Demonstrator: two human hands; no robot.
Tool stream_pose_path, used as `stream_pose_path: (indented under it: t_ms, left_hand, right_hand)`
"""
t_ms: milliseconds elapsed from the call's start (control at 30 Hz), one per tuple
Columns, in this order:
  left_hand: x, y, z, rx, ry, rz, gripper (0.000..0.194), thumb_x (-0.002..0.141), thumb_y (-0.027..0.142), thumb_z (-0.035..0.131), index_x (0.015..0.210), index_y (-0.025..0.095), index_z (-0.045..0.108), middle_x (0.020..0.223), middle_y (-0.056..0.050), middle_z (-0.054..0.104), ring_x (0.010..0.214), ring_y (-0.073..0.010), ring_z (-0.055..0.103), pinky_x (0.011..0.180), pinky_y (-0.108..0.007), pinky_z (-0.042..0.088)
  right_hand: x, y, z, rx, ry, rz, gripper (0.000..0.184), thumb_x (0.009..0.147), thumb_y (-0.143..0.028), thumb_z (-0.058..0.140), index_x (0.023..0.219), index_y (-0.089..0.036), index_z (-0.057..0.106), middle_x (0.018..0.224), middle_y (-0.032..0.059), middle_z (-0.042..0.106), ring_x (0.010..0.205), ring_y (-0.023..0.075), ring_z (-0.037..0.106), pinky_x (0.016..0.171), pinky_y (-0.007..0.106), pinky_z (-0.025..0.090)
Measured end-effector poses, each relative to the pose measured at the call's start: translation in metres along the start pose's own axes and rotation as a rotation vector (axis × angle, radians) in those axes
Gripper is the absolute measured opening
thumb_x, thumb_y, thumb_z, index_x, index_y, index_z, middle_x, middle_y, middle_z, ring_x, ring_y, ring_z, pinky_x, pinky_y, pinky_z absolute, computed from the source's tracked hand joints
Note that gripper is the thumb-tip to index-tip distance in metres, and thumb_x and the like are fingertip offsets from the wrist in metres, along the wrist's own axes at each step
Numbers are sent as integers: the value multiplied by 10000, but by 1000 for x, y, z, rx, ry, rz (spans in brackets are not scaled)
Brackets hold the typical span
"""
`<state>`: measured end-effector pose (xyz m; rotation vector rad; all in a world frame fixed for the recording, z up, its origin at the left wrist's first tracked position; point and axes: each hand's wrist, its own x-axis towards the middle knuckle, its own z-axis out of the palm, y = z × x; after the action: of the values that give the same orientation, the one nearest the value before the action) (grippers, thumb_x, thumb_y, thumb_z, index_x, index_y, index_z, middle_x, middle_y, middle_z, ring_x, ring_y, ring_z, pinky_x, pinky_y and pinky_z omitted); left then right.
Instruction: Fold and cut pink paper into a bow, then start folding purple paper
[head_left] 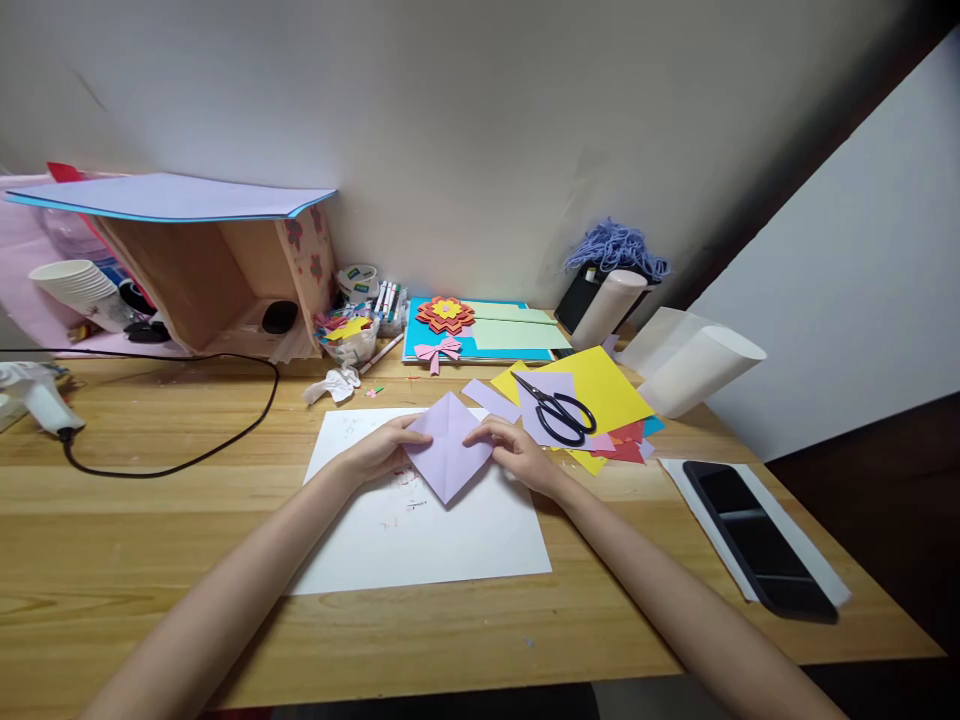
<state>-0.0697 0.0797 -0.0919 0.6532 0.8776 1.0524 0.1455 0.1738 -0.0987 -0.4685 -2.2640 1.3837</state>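
Observation:
A square of lilac paper [448, 460] is held up cornerwise, like a diamond, with a crease running down its middle. My left hand [384, 447] pinches its left corner, thumb on the front face. At the right corner my right hand [514, 450] grips the same square between thumb and curled fingers. Beneath both hands lies a white sheet [480, 560] with small coloured marks. Just right of my right hand, black-handled scissors [559, 412] rest on another lilac piece and a yellow sheet [611, 385].
Behind stand an open cardboard box [225, 270], a cup of paper scraps [352, 345] and a blue board [517, 345] with a paper flower [445, 315]. A glue gun [37, 400] with its black cord lies left. A phone [757, 540] and paper rolls [705, 370] are right.

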Motion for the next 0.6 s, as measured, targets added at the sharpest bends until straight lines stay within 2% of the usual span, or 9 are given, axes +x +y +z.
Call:
stream_pose_path:
  t_ms: [67, 133, 233, 333, 467, 600]
  left_hand:
    - [0, -1, 0, 7, 15, 22, 451, 695, 105, 629, 1138, 112, 541, 1088, -124, 616, 932, -210, 603, 788, -268, 466]
    - [0, -2, 1, 11, 28, 50, 469, 696, 114, 636, 1153, 116, 531, 1110, -127, 603, 950, -210, 595, 806, -270, 464]
    - [0, -3, 3, 34, 20, 47, 543, 676, 132, 661, 1196, 130, 503, 1120, -130, 594, 945, -217, 593, 786, -278, 474]
    - [-2, -1, 4, 83, -8, 41, 589, 643, 131, 688, 1202, 152, 505, 1124, -122, 589, 919, -201, 594, 759, -258, 479]
    - [-4, 1, 6, 159, -32, 20, 539, 653, 188, 697, 1166, 156, 537, 1066, -117, 605, 784, -157, 604, 631, -215, 472]
    - [-4, -5, 12, 307, 87, 75, 506, 669, 301, 687, 1126, 120, 565, 951, -119, 638, 611, -130, 574, 475, -193, 385]
  right_hand:
    - [0, -2, -1, -1, -40, -24, 546, 616, 31, 365, 1022, -237, 613, 995, 35, 539, 984, 174, 508, 774, 292, 426]
    - [0, -2, 0, 6, -32, -41, 527, 632, 20, 399, 1038, -244, 607, 1043, 45, 508, 1012, 178, 496, 772, 294, 444]
    - [1, 1, 3, -7, 38, -59, 363, 682, -24, 473, 918, -232, 654, 1014, 41, 510, 998, 174, 502, 835, 315, 434]
    - [1, 6, 4, 39, 78, -62, 200, 725, -91, 538, 809, -215, 670, 943, 33, 529, 934, 164, 530, 810, 302, 444]
    - [1, 9, 3, 158, 61, -39, 63, 745, -190, 603, 771, -196, 661, 921, 39, 554, 898, 164, 549, 784, 296, 451]
    - [1, 6, 4, 274, 53, 37, 111, 740, -279, 632, 704, -175, 617, 916, 42, 569, 889, 169, 556, 771, 291, 445]
